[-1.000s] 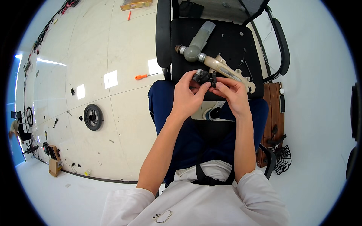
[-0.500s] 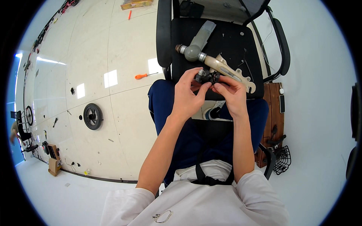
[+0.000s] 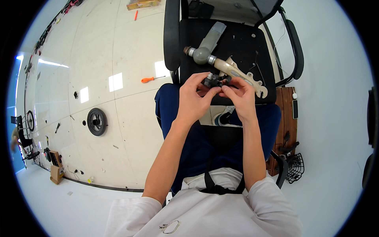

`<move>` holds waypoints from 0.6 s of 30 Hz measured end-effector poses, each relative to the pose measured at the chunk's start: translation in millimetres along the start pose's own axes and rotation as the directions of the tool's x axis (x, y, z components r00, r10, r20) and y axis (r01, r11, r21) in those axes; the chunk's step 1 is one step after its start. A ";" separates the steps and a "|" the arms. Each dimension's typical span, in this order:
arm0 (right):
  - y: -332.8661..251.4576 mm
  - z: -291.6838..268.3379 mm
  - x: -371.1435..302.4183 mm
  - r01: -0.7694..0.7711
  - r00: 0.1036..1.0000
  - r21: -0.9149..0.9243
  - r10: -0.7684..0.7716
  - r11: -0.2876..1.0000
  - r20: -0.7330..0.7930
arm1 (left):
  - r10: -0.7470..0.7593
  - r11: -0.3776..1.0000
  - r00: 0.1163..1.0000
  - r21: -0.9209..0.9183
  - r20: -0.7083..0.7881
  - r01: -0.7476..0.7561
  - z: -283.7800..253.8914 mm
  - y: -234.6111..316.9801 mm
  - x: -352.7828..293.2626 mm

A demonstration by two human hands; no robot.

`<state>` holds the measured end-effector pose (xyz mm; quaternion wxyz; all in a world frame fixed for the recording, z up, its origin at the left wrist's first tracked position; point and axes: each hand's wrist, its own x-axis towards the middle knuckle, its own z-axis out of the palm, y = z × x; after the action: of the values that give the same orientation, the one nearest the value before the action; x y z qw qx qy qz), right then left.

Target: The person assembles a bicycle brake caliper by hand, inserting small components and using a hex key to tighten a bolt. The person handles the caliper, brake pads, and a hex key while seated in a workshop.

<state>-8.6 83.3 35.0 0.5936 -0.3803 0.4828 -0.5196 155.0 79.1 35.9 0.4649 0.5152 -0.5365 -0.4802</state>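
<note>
1. Black fabric covers the seat of an office chair (image 3: 241, 39), which stands before the seated person, backrest on the far side; everything below is placed by that chair.
2. Over its near edge is a small dark mechanical part (image 3: 212, 80), held up between two bare hands; its finer details are too small for me to make out.
3. The left hand (image 3: 194, 96) grips the part's left side between thumb and bent fingers; the right hand (image 3: 242, 96) is closed too, thumb and fingertips pinching at the part's right end; exactly what sits under those fingertips is hidden.
4. On the chair's seat, just beyond the hands, lies a grey and beige metal frame piece (image 3: 202, 56), slanting across it; a thin dark rod (image 3: 259, 70) rests near the seat's right side.
5. Left of the chair, on the pale floor, lies an orange-handled screwdriver (image 3: 147, 80); farther left and nearer the sitter is a black wheel (image 3: 97, 122).
6. Right of the chair's near corner I see brown wooden planks (image 3: 285, 104); beside them, nearer the sitter, stands a black wire basket (image 3: 296, 168).
</note>
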 end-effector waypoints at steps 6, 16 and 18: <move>7.8 -2.6 1.9 -0.104 0.994 0.046 0.106 0.994 -0.032 | -0.061 0.995 0.998 0.075 0.021 0.059 -6.3 2.2 0.9; -45.4 -50.8 33.7 0.136 0.904 -0.190 -0.200 0.972 -0.377 | -0.323 0.866 0.946 -0.397 0.016 0.303 -24.1 3.4 11.9; -53.2 -49.7 36.5 0.161 0.873 -0.277 -0.268 0.947 -0.408 | -0.345 0.841 0.939 -0.439 0.017 0.317 -24.1 5.5 11.4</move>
<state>-70.2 40.8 67.1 0.3581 -0.3720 0.6167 -0.5942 177.9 66.9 44.0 0.4947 0.4977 -0.3039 -0.6443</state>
